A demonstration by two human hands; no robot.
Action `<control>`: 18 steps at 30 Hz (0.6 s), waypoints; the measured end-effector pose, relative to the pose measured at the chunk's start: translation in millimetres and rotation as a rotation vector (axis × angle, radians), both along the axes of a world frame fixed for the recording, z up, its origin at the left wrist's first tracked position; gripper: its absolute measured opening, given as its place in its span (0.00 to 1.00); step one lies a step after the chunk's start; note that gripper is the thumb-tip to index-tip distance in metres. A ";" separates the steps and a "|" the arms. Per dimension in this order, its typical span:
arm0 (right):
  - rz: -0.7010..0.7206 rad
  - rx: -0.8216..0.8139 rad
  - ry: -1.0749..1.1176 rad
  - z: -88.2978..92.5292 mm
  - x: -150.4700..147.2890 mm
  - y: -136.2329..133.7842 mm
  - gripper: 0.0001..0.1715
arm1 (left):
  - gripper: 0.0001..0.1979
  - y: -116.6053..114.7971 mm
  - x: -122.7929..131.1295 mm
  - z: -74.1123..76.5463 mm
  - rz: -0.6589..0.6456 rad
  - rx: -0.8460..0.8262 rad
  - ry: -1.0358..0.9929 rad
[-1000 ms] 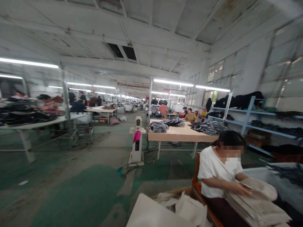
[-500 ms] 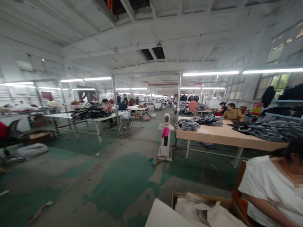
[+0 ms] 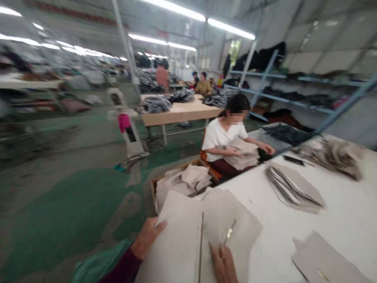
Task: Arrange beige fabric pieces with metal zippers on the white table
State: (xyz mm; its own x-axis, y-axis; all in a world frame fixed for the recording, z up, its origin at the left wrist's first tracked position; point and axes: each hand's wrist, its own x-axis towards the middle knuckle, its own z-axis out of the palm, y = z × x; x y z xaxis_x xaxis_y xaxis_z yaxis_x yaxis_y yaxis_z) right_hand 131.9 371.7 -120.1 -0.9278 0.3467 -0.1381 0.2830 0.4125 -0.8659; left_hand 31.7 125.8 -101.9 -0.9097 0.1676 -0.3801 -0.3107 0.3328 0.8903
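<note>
A stack of flat grey fabric pieces lies on the near corner of a white table. My left hand grips the stack's left edge, thumb on top. On top of the same stack, further right, rests my right hand. A thin metal tool sticks out just beyond its fingers; blur hides whether the hand holds it. A straight dark line runs down the stack between my hands.
A person in a white shirt sits at the table's far left end handling a pile of grey pieces. A cardboard box of grey pieces stands on the floor. More grey stacks and another pile lie on the table. Blue shelves line the right wall.
The view has swung down and right from the hall to the white table. My two hands and the grey stack have come into view; the seated person now appears further off.
</note>
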 end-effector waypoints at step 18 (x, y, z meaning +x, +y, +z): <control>-0.431 0.380 0.003 -74.1 19.0 66.0 0.23 | 0.18 140.5 -71.5 -58.2 -0.571 -0.531 0.502</control>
State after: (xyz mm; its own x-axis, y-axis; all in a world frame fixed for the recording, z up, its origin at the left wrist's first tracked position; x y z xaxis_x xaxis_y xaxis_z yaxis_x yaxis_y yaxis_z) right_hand 150.9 437.7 -194.2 -0.6915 0.7188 0.0724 0.4927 0.5426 -0.6803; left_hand -39.8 266.4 -160.1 -0.8215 0.5577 -0.1187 0.4067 0.7191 0.5634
